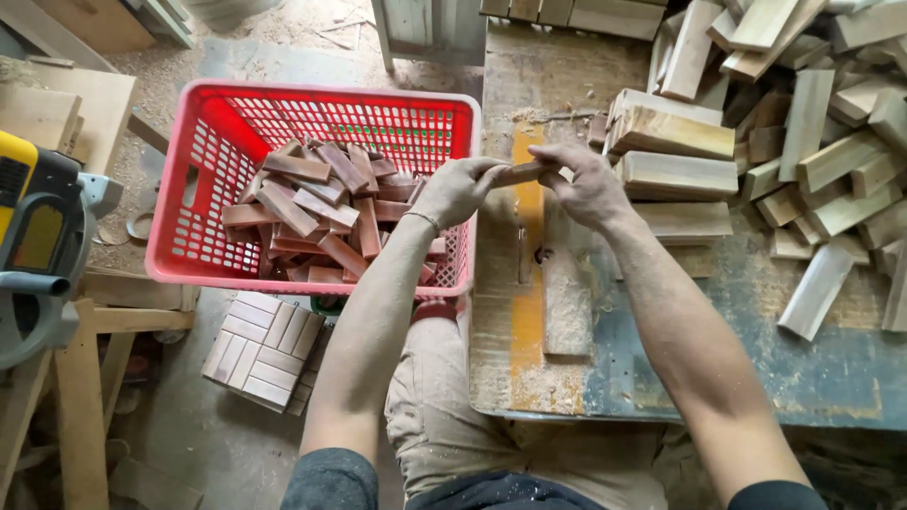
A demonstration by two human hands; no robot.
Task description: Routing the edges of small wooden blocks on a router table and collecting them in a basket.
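A small reddish wood piece (522,172) is gripped at its ends by both hands: the left hand (458,192) closed on its left end, the right hand (584,186) on its right end. It is held above the dusty surface (661,378), just right of the red basket (189,189), in which similar reddish offcuts (312,212) are heaped. A slot, possibly for a saw blade, is seen below. Pale wooden blocks (675,151) are stacked to the right. A saw (38,246) stands far left.
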